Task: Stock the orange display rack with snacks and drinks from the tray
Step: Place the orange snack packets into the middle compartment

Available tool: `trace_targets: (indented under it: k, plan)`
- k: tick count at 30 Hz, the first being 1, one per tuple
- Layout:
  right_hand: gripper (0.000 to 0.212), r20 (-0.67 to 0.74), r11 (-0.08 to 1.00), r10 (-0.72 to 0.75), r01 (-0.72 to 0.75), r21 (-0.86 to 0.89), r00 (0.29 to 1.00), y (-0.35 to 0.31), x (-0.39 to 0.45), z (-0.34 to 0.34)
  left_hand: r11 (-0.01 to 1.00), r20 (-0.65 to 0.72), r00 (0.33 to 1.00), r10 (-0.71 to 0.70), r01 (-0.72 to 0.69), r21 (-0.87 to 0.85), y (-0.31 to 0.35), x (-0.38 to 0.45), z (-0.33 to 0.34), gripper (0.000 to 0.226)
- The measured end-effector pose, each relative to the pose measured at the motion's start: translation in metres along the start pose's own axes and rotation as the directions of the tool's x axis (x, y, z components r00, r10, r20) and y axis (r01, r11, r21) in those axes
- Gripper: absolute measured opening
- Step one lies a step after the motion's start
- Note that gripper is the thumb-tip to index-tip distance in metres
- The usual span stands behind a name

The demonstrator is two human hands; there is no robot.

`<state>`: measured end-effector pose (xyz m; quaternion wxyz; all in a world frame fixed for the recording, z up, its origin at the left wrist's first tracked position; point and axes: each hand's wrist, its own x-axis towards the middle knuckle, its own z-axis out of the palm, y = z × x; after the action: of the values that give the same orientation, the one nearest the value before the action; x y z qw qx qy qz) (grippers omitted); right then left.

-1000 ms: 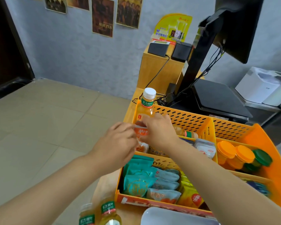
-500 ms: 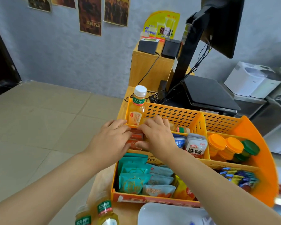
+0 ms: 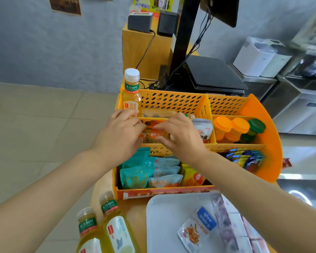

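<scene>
The orange display rack [image 3: 263, 125] was seen at the far end of the surface [image 3: 135, 209], its tiers stepped so each row showed above the one before. The tray [image 3: 164, 216] lay just in front of it, near enough for short reaches, with a snack sachet [image 3: 195, 232] unplaced on it. One tea bottle [image 3: 131, 92] was stood upright in the back tier; two more bottles [image 3: 106, 225] waited beside the tray. Both hands, left [image 3: 120, 134] and right [image 3: 181, 136], were pinched on orange snack packets [image 3: 153, 132] in the middle tier (presumably being straightened to face forward).
</scene>
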<state>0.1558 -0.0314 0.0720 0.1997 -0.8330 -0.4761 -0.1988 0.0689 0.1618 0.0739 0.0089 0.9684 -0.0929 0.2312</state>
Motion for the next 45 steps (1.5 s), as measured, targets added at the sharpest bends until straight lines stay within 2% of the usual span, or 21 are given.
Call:
trace_targets:
  k: [4,8,10,12,14,16,17,19,21,25,28,30,32,33,35,37,39,40,41,42,45]
  plan:
    - [0.014,0.102,1.0,-0.007,0.004,0.026,0.995,0.005,-0.049,-0.021,0.987,-0.101,0.987,0.125,-0.134,-0.087,0.041,0.003,0.003,0.018]
    - [0.01,0.292,0.992,0.048,-0.079,0.097,0.955,0.008,-0.097,-0.031,0.952,-0.084,0.962,0.259,-0.269,-0.145,0.085,-0.003,0.013,0.013]
    - [0.012,0.422,0.993,0.049,-0.089,0.076,0.905,0.011,-0.123,-0.032,0.937,-0.007,0.959,0.284,-0.279,-0.209,0.106,-0.013,0.025,0.017]
    - [0.018,0.611,0.997,0.056,-0.08,0.013,0.789,0.015,-0.147,-0.03,0.94,0.109,0.962,0.251,-0.216,-0.264,0.131,-0.028,0.039,0.012]
    - [0.027,0.759,0.999,0.003,0.032,-0.032,0.652,0.017,-0.167,-0.023,0.945,0.249,0.944,0.216,-0.139,-0.295,0.153,-0.043,0.053,0.007]
    - [0.031,0.836,0.97,-0.036,0.221,-0.103,0.547,0.015,-0.183,-0.015,0.962,0.439,0.877,0.197,-0.085,-0.261,0.173,-0.054,0.07,0.015]
    - [0.031,0.851,0.949,-0.034,0.285,-0.138,0.524,0.014,-0.189,-0.01,0.973,0.52,0.837,0.168,-0.057,-0.223,0.181,-0.059,0.079,0.018]
    - [0.031,0.862,0.914,-0.015,0.356,-0.193,0.507,0.011,-0.197,-0.003,0.986,0.641,0.764,0.08,0.034,-0.163,0.191,-0.067,0.093,0.017]
    - [0.029,0.858,0.913,0.024,0.339,-0.228,0.513,0.007,-0.199,0.003,0.978,0.69,0.724,0.012,0.136,-0.159,0.198,-0.078,0.104,0.016]
    - [0.03,0.835,0.906,0.046,0.329,-0.266,0.549,0.005,-0.194,0.007,0.913,0.666,0.737,-0.111,0.341,-0.226,0.212,-0.093,0.114,0.017]
    - [0.039,0.851,0.881,0.032,0.387,-0.271,0.525,0.014,-0.193,0.004,0.83,0.7,0.693,-0.172,0.484,-0.276,0.217,-0.096,0.116,0.011]
    - [0.038,0.834,0.882,-0.004,0.394,-0.257,0.552,0.019,-0.189,-0.001,0.745,0.723,0.671,-0.166,0.566,-0.354,0.216,-0.096,0.116,0.012]
    - [0.034,0.794,0.931,-0.032,0.307,-0.198,0.608,0.024,-0.183,-0.008,0.685,0.698,0.693,-0.18,0.597,-0.416,0.211,-0.094,0.111,0.026]
    - [0.033,0.766,0.967,-0.025,0.211,-0.146,0.643,0.027,-0.177,-0.015,0.641,0.684,0.697,-0.215,0.629,-0.439,0.207,-0.092,0.106,0.027]
    - [0.027,0.695,0.996,0.067,-0.089,-0.004,0.715,0.036,-0.162,-0.035,0.536,0.658,0.69,-0.3,0.693,-0.482,0.195,-0.082,0.092,0.014]
    - [0.022,0.668,0.887,0.219,-0.43,0.168,0.712,0.048,-0.143,-0.054,0.411,0.623,0.695,-0.359,0.717,-0.563,0.184,-0.067,0.073,0.012]
    - [0.017,0.681,0.635,0.333,-0.689,0.35,0.652,0.056,-0.126,-0.067,0.317,0.585,0.701,-0.408,0.71,-0.629,0.178,-0.05,0.056,0.014]
    - [0.014,0.682,0.521,0.361,-0.744,0.418,0.636,0.059,-0.118,-0.071,0.289,0.561,0.701,-0.44,0.702,-0.65,0.175,-0.041,0.05,0.013]
    - [0.01,0.681,0.457,0.372,-0.763,0.456,0.63,0.062,-0.111,-0.072,0.27,0.543,0.697,-0.468,0.698,-0.664,0.174,-0.034,0.046,0.013]
    - [0.007,0.687,0.432,0.369,-0.77,0.47,0.626,0.064,-0.105,-0.074,0.252,0.536,0.689,-0.489,0.699,-0.669,0.173,-0.028,0.043,0.013]
    - [0.005,0.693,0.472,0.347,-0.756,0.453,0.632,0.069,-0.093,-0.076,0.206,0.567,0.665,-0.486,0.718,-0.665,0.17,-0.016,0.039,0.016]
